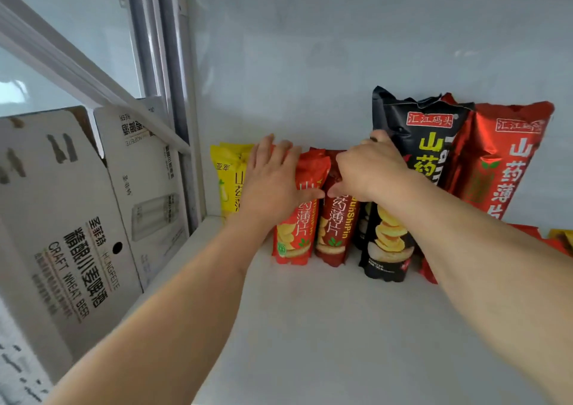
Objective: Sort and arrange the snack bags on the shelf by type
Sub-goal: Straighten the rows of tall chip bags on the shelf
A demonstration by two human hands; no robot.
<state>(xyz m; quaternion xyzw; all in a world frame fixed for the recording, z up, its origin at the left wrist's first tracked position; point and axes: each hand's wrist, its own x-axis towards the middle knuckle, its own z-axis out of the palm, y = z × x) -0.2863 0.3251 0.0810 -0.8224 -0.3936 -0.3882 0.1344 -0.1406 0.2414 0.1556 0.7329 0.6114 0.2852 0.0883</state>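
White shelf (310, 327), bags upright along back wall. Big red bag (508, 162) far right, black bag (424, 131) beside. Right hand (372, 169) gripping dark-red bag (336, 234). Left hand (273, 181) flat, fingers straight, against orange bag (294, 237). Yellow bag (228, 181) leftmost.

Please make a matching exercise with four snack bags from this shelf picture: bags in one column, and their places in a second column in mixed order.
Bags:
1. yellow bag
2. orange-red bag
3. black bag
4. large red bag

Places:
A. tall, under the right hand
B. farthest right in the row
C. farthest left, by the shelf wall
D. under the left hand

Pairs: 1-C, 2-D, 3-A, 4-B
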